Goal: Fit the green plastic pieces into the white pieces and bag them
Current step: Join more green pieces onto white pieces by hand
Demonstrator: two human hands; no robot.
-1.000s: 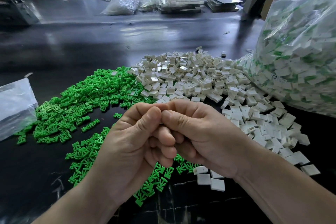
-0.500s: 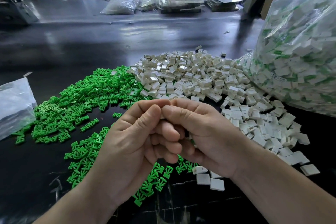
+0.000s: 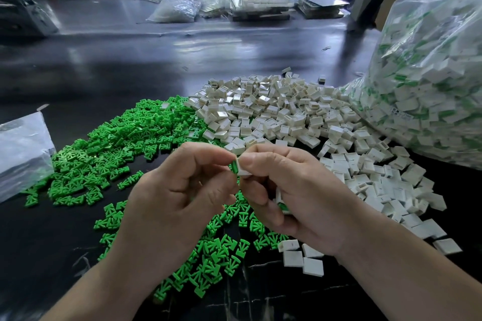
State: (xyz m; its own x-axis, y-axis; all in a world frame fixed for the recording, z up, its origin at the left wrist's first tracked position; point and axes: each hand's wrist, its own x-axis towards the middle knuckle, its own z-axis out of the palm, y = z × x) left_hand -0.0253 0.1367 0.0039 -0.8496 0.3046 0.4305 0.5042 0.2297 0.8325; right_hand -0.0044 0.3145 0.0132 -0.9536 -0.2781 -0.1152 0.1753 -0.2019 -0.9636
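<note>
Here, the left hand (image 3: 177,198) pinches a green piece (image 3: 234,166) into the white piece (image 3: 244,169) pinched by the right hand (image 3: 300,198), whose curled lower fingers stash a finished piece (image 3: 282,204). The green heap (image 3: 117,148) and white heap (image 3: 273,117) lie handily near, each on its hand's side, and the bag (image 3: 430,73) stands at right.

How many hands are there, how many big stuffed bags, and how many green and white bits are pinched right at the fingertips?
Hands: 2, the left hand and the right hand
Stuffed bags: 1, the big bag
Green at the fingertips: 1, the green piece
White at the fingertips: 1, the white piece
Total: 5
</note>
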